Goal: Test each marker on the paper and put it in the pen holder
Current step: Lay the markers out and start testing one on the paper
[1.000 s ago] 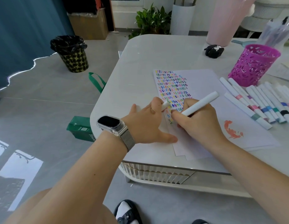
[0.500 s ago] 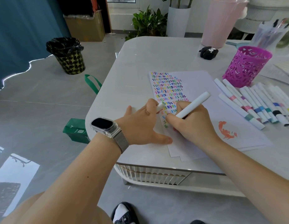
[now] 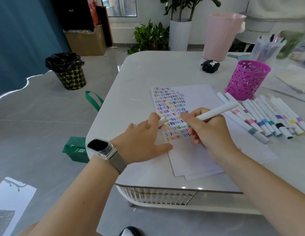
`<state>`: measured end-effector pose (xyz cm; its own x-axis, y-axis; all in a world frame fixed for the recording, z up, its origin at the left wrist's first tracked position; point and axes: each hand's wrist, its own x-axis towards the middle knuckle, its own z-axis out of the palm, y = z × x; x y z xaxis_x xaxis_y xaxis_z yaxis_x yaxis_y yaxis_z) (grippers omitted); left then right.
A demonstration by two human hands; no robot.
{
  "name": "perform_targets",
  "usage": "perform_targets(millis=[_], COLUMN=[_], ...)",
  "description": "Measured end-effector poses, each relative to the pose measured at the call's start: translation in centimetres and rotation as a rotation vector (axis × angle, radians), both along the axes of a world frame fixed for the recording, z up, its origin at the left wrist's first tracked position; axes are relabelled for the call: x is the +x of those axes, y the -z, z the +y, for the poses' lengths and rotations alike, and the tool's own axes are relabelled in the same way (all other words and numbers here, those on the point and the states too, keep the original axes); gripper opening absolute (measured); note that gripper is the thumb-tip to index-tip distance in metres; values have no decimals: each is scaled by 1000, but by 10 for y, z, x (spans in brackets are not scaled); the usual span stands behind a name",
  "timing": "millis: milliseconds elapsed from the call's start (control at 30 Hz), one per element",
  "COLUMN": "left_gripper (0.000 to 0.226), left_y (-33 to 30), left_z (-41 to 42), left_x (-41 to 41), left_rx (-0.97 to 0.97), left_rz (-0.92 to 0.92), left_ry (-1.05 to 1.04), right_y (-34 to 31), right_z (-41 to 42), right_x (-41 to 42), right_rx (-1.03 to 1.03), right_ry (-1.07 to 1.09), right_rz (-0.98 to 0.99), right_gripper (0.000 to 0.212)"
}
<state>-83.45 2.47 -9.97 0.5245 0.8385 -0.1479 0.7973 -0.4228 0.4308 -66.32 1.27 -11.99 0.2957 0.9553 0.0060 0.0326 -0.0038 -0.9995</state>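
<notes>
- On the white sheet of paper point(image 3: 196, 99) covered with rows of small coloured squiggles, my right hand point(image 3: 211, 133) grips a white marker point(image 3: 216, 111), fingers curled round its lower barrel, green tip down on the sheet among the lower rows.
- My left hand point(image 3: 141, 143) lies on the paper's left edge, thumb stretched along the sheet, fingers pinching a small white cap point(image 3: 162, 120); how the remaining fingers lie, I cannot tell.
- Silver mesh-band smartwatch point(image 3: 104, 149) on my left wrist.
- Paper sits on the pale grey glossy table point(image 3: 148, 74), more sheets beneath it.
- Row of white markers with coloured bands point(image 3: 267, 120) lies on the table right of the paper, near the holder, caps toward me.
- Magenta perforated pen holder point(image 3: 247, 79) stands upright just behind that row, well apart from the held marker.
- Small black case point(image 3: 210, 65) and pink plastic bin point(image 3: 221, 34) sit further back.
</notes>
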Motion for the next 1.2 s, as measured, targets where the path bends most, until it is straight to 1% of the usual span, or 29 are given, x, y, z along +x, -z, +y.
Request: perform_targets(millis=[67,100,167,267,333,400,467,533,633,733,900,1033,1133,1200], left_gripper=[29,24,29,33,36,36,32,24,18,14,17,11,19,24], left_y=[-2,-3,-6,-12,-13,-11,-10,-10,-11,-11,-9,-11,-14,-16], left_z=[-1,-1,-3,-5,-5,-5,-5,-4,-3,-2,-2,-5,-7,-8], left_x=[0,1,2,7,10,12,14,14,13,15,16,17,17,17], left_rx=[21,44,50,-67,-26,69,158,207,219,200,183,166,121,82], left_rz=[-79,-110,-168,-343,-337,-296,-289,-316,-370,-387,-402,-452,-534,-578], left_ry=[-31,-48,-74,-109,-105,-102,-84,-72,-69,-72,-79,-33,-15,-37], right_y=[-8,-13,-20,-27,-29,-31,-33,-36,-38,-37,-37,-34,-36,-39], right_z=[0,-1,-3,-7,-10,-14,-18,-20,-21,-20,-16,-18,-20,-21], right_x=[4,6,10,13,13,12,11,11,11,12,12,11,10,9], right_rx=[3,15,40,31,-23,-67,-68,-42,-16,0,52,41,43,49], right_ry=[-50,-60,-38,16,35,16,-19,-38,-68,-73,-64,-105,-158,-177], right_rz=[9,15,36,72,129,228,300,334,302,254,297,202,158,188], right_gripper=[24,24,21,16,17,24,27,27,28,25,26,28,26,23])
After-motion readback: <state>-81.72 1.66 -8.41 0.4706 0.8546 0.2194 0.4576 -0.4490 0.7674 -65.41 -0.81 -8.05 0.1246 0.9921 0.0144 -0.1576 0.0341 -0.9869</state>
